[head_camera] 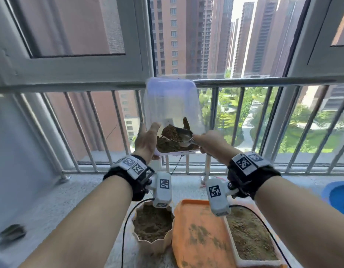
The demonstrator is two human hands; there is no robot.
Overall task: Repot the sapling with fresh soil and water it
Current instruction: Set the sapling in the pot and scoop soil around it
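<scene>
While the clear tub (pixel 173 113) is held tipped by the left hand (pixel 147 141) and the spoon (pixel 183 135) gripped in the right hand (pixel 210 141), soil (pixel 170 141) may be spilled past the scalloped pot (pixel 153 227) below.

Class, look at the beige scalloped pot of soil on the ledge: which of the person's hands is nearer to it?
Left. The left hand, holding the clear container, is raised almost directly above the scalloped pot; the right hand, gripping the metal scoop, is raised further to the right.
</scene>
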